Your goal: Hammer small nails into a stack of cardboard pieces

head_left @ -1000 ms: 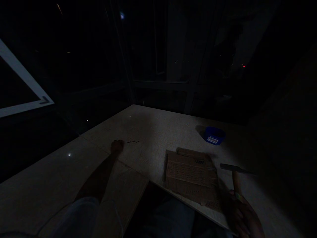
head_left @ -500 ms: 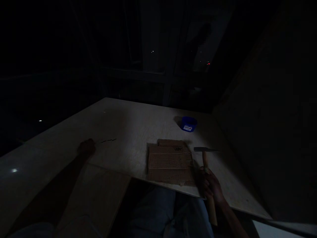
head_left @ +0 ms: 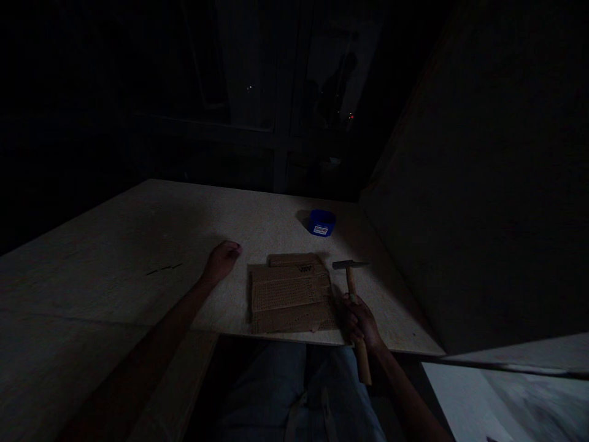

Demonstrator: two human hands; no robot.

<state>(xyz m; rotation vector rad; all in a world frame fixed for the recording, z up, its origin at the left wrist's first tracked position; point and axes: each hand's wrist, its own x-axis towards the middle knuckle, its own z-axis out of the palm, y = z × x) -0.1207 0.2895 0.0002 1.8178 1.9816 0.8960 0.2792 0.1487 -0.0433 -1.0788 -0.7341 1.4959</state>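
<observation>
Hammer [head_left: 351, 279] gripped in right hand [head_left: 360, 319], left hand [head_left: 223, 259] curled, contents unclear

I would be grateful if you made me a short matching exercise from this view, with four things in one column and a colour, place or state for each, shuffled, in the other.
Column one
1. hammer
2. cardboard
3. container
4. left hand

Column two
A. blue, with a pale label on its side
B. to the left of the cardboard in the picture
C. gripped in the right hand
D. brown, lying near the front edge of the table

Right pairs: 1-C, 2-D, 3-A, 4-B
</observation>
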